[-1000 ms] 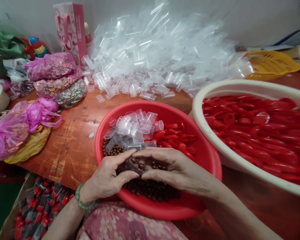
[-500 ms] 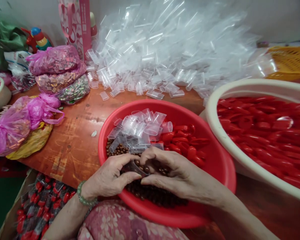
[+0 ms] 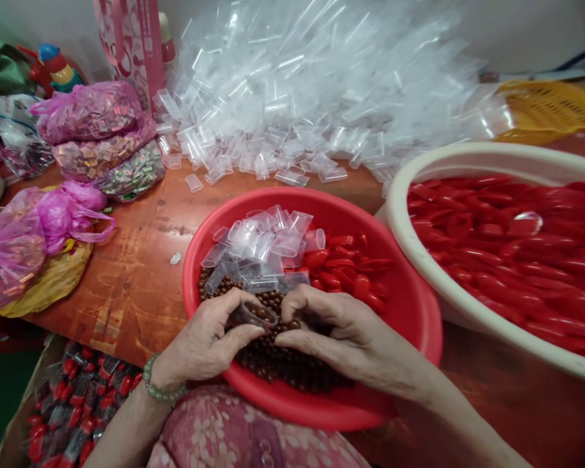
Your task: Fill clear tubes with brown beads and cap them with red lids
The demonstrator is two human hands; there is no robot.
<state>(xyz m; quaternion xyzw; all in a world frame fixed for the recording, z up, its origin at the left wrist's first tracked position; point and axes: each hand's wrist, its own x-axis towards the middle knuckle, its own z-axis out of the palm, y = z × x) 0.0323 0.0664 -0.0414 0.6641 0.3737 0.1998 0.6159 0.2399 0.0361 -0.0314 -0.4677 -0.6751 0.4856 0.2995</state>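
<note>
Between its thumb and fingers, my left hand (image 3: 209, 339) holds a clear plastic tube (image 3: 256, 314), its open end turned up to the right and some brown beads inside. My right hand (image 3: 344, 331) is just right of the tube, thumb and forefinger closed around a few brown beads. Both hands are over the near side of a red basin (image 3: 416, 325). Loose brown beads (image 3: 292, 367) lie under them. Behind the hands, the basin also holds clear tubes (image 3: 268, 240) and red plastic pieces (image 3: 344, 263).
A white tub (image 3: 400, 201) of red pieces stands right. Clear tubes (image 3: 292, 97) are heaped at the back beside a yellow basket (image 3: 550, 107). Pink bags (image 3: 92, 117) lie left. A box below holds red-capped tubes (image 3: 78, 396).
My right hand has drawn slightly away from the tube, and a gap now shows between them. The whole view has shifted, so the basins and table appear further left.
</note>
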